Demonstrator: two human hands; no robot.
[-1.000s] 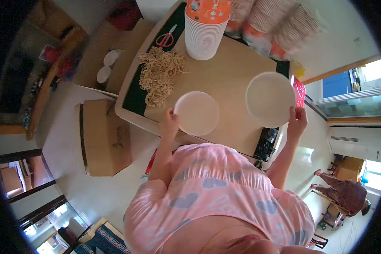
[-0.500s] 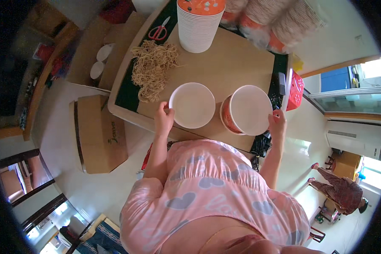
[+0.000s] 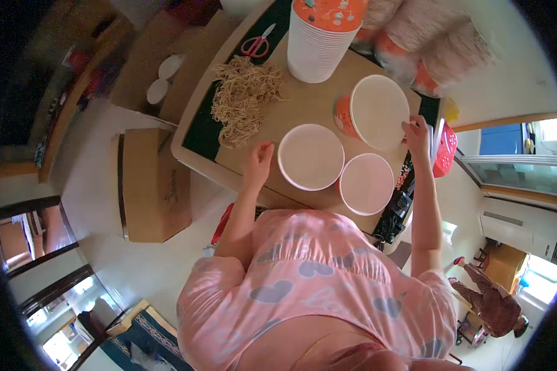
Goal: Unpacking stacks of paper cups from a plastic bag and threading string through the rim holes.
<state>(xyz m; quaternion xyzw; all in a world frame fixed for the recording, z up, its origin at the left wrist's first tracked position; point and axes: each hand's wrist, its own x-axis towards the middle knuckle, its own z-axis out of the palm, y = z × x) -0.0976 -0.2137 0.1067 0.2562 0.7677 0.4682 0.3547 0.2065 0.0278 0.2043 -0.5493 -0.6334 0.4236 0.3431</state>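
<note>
My right hand [image 3: 416,135] pinches the right rim of a white paper tub [image 3: 380,111] with an orange printed outside, held tilted over the board [image 3: 312,102]. Nearer me stands another paper tub [image 3: 366,184], its mouth facing up. Left of that is a third white tub [image 3: 310,157]. Just beside its left rim, my left hand [image 3: 260,164] is raised with fingers loosely apart and nothing visible in them. A tall stack of nested tubs [image 3: 319,52] stands farther back, an orange printed face on top.
A heap of tan string loops [image 3: 246,99] lies at the board's left, with red-handled scissors [image 3: 257,44] behind. Bagged tub stacks [image 3: 414,37] fill the back right. Black cables [image 3: 391,226] lie at the right edge. Cardboard boxes [image 3: 151,185] stand left; a person [image 3: 495,300] is far right.
My right hand has moved a tub away from me, uncovering another tub where it was. My left hand has let go of the left tub's rim. The whole view has shifted slightly.
</note>
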